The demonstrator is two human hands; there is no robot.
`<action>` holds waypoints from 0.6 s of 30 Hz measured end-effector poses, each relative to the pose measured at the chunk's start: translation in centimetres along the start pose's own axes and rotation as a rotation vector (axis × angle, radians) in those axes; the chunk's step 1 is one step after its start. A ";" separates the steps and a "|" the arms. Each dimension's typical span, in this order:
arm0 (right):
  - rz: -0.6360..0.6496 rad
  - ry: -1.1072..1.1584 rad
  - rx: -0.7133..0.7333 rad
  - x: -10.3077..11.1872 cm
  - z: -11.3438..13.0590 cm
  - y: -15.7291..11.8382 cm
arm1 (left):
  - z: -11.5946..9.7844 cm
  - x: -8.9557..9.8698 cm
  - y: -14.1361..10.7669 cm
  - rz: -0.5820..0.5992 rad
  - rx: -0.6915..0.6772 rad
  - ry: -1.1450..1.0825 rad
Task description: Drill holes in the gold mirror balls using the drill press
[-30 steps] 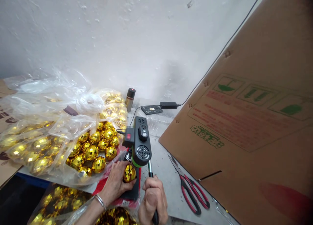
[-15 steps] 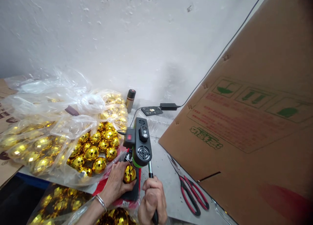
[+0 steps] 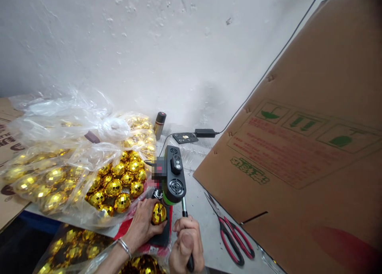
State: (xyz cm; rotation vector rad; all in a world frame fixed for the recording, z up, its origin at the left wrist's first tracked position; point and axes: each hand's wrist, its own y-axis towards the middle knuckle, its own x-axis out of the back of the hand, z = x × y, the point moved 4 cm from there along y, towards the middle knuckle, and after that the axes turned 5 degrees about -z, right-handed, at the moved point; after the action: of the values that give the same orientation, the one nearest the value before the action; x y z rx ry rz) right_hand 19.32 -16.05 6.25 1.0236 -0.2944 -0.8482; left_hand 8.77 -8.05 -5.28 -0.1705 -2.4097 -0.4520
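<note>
My left hand [image 3: 142, 222], with a silver bracelet at the wrist, grips a faceted gold ball [image 3: 159, 214] between thumb and fingers. The ball has a small dark slot on top and sits at the foot of a black machine [image 3: 175, 174] with round vents and a green lower rim. Below the ball is a dark pad [image 3: 160, 239] on red material. To the right, my right hand [image 3: 187, 242] is wrapped round the black grip of a metal lever [image 3: 184, 205] beside the machine.
Plastic bags of gold balls [image 3: 113, 186] lie at the left. Red-and-black scissors [image 3: 232, 234] rest at the right, beside a large cardboard box [image 3: 298, 166]. Behind stand a dark bottle [image 3: 160, 125], a black power adapter [image 3: 205, 133] and a patterned black item [image 3: 185, 137].
The whole view has shifted slightly, with things on the table a little lower in the picture. Both hands keep their holds on the ball and the lever.
</note>
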 end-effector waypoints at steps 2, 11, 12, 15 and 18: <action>0.021 0.023 0.009 0.0 -0.1 -0.1 | 0.1 0.0 0.0 -0.007 -0.001 -0.012; 0.002 0.064 -0.089 -0.1 -0.9 -1.0 | 0.3 -0.3 0.0 -0.022 -0.020 -0.018; 0.002 0.063 -0.083 -0.1 -0.9 -1.0 | 0.3 -0.3 0.0 -0.021 -0.023 -0.014; 0.008 0.049 -0.064 0.0 -1.0 -0.9 | 0.5 -0.6 0.0 -0.026 -0.021 -0.001; 0.027 0.024 -0.057 0.2 -1.1 -0.8 | 0.6 -0.9 0.0 -0.039 -0.022 0.008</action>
State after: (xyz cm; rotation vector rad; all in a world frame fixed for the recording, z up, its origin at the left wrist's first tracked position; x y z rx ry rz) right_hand 19.69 -15.72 5.02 0.9743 -0.2617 -0.8146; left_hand 9.04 -7.82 -6.29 -0.1319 -2.4040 -0.4966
